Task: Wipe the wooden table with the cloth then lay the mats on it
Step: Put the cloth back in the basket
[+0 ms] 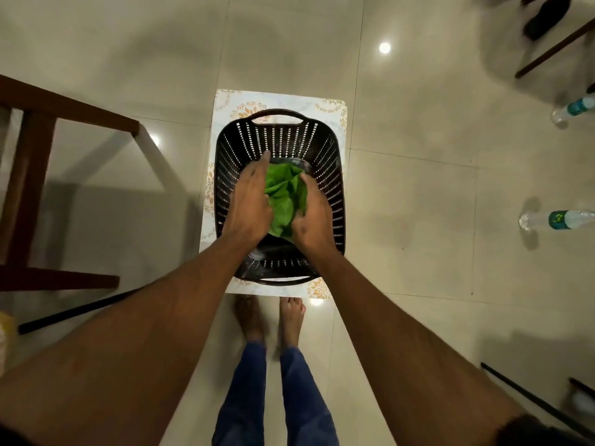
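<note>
A crumpled green cloth (285, 194) lies inside a dark slotted plastic basket (325, 156) on the floor. Both hands reach down into the basket. My left hand (251, 204) lies against the cloth's left side with its forefinger stretched forward and its thumb on the fabric. My right hand (314, 217) grips the cloth's right side with curled fingers. The basket stands on a pale mat with an orange floral border (331, 106). Part of the wooden table (64, 104) shows at the left edge.
Two plastic water bottles (560, 218) (574, 107) lie on the tiled floor at the right. Dark chair legs (553, 49) stand at the top right. My bare feet (270, 317) are just behind the mat. A black rod (74, 312) lies on the floor at lower left.
</note>
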`<move>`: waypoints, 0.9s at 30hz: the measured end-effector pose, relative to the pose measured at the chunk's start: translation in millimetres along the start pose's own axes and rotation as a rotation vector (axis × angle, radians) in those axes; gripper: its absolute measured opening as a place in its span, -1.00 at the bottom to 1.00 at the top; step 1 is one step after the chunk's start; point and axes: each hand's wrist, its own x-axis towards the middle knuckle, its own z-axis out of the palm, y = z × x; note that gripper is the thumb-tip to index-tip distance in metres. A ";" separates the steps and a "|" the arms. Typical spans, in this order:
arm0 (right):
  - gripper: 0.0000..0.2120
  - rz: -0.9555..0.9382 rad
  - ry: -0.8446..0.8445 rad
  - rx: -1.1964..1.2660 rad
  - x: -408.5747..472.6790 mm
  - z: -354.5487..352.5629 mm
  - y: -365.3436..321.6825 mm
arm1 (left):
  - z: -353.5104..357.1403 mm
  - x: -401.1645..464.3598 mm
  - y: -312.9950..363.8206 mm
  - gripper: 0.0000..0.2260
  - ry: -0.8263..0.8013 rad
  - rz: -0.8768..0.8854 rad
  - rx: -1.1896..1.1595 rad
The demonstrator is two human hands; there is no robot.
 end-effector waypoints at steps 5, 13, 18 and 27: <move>-0.19 -0.040 -0.139 -0.349 3.4 -9.3 -10.4 | 2.7 1.4 6.1 -0.12 -0.142 0.079 0.255; -0.49 -0.396 0.451 -0.543 -3.5 -52.6 -11.3 | -21.2 -18.6 5.2 -0.19 0.406 0.147 0.285; -0.51 -0.285 0.424 -0.390 -1.7 -66.8 15.4 | -33.2 -22.1 -15.2 -0.20 0.432 -0.066 0.182; -0.63 -0.125 0.269 -0.244 -6.9 -50.1 26.6 | -21.6 -28.8 -31.0 -0.49 0.386 -0.246 -0.117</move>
